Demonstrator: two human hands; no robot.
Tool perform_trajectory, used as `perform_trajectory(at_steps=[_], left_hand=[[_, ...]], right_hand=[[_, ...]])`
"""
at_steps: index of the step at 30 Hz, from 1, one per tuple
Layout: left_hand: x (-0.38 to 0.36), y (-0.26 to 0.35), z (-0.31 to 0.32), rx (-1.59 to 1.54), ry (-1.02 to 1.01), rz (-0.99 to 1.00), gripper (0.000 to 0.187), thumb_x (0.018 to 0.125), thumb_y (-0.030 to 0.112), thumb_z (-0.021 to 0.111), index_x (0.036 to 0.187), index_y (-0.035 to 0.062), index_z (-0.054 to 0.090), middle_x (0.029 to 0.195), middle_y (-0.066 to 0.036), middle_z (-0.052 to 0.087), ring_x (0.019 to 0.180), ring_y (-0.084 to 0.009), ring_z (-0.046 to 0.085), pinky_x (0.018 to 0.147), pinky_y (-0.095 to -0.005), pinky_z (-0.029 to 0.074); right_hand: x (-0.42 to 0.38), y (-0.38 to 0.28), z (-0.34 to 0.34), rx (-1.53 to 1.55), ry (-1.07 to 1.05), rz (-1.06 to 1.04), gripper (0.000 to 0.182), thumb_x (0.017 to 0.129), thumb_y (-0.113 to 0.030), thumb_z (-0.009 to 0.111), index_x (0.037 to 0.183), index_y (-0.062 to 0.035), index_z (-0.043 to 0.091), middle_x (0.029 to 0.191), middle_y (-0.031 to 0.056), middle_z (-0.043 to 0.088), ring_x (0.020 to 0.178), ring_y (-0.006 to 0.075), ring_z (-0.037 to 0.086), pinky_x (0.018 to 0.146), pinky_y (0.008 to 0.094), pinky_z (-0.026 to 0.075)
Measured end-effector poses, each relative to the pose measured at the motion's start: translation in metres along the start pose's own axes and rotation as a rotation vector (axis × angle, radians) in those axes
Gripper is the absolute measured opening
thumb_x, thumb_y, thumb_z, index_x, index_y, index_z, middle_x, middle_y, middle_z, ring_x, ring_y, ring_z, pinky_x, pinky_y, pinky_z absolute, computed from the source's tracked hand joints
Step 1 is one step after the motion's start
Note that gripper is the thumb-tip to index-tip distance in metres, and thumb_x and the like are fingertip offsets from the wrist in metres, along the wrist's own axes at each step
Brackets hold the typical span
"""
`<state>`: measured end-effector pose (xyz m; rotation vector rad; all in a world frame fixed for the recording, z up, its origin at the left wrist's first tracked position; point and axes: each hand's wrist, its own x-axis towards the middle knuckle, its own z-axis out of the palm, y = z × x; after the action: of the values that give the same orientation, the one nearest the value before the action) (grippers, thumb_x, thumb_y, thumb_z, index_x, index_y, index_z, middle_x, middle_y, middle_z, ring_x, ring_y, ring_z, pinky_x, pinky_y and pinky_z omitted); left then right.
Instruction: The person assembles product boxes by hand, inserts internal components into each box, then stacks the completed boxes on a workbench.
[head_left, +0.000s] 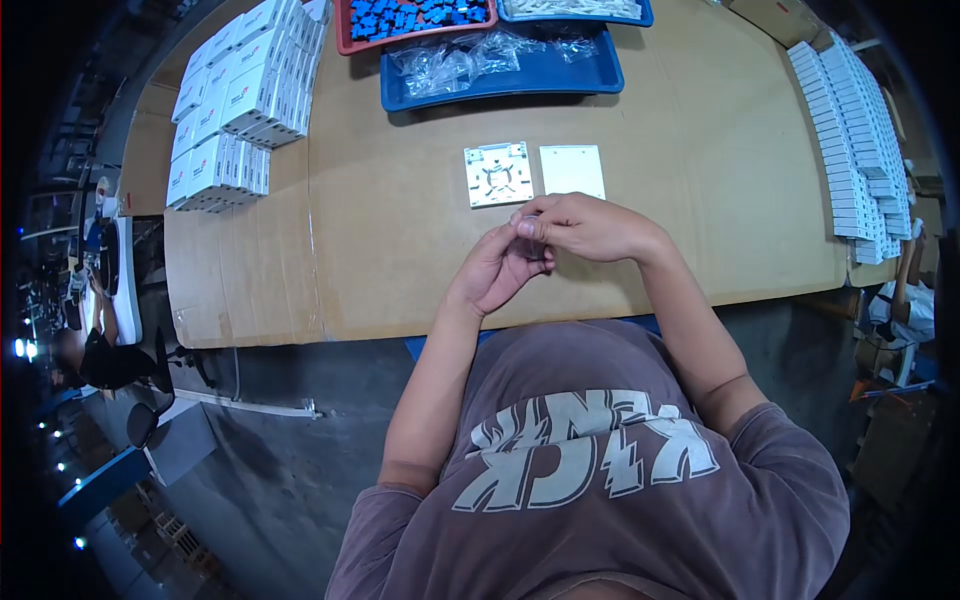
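Close together above the table's near edge, my two hands meet around a small clear item, perhaps a plastic bag. My left hand is palm up with its fingers curled round it. From the right, my right hand pinches at the same item, thumb against fingers. Just beyond the hands lies a white square frame with dark cut-outs. Beside it on the right is a plain white square plate, partly covered at its lower edge by my right hand.
A blue tray with clear bags stands at the back, near a red tray of blue parts and another blue tray. White boxes are stacked left and right. People sit at both far sides.
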<state>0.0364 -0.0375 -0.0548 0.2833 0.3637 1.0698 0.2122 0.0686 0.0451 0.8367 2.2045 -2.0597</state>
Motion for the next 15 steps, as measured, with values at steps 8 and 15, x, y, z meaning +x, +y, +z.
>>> perform_trajectory(at_steps=[8, 15], left_hand=[[-0.002, 0.000, 0.002, 0.105, 0.031, 0.013, 0.049, 0.107, 0.042, 0.054, 0.142, 0.0069, 0.054, 0.119, -0.009, 0.067, 0.103, -0.0194, 0.066, 0.093, -0.0400, 0.054], [0.001, 0.007, 0.014, -0.086, 0.033, -0.060, 0.062, 0.111, 0.049, 0.041, 0.145, -0.0019, 0.050, 0.115, -0.012, 0.068, 0.091, -0.0192, 0.063, 0.090, -0.0388, 0.053]], right_hand=[[0.002, -0.006, -0.003, -0.089, -0.082, 0.030, 0.047, 0.111, -0.038, 0.048, 0.121, 0.0046, 0.066, 0.103, 0.0110, 0.070, 0.089, 0.0181, 0.068, 0.083, 0.0332, 0.055], [0.018, -0.010, -0.103, -0.175, 0.455, -0.214, 0.030, 0.106, -0.025, 0.061, 0.115, 0.0008, 0.073, 0.109, 0.0060, 0.075, 0.101, 0.0129, 0.066, 0.092, 0.0304, 0.052]])
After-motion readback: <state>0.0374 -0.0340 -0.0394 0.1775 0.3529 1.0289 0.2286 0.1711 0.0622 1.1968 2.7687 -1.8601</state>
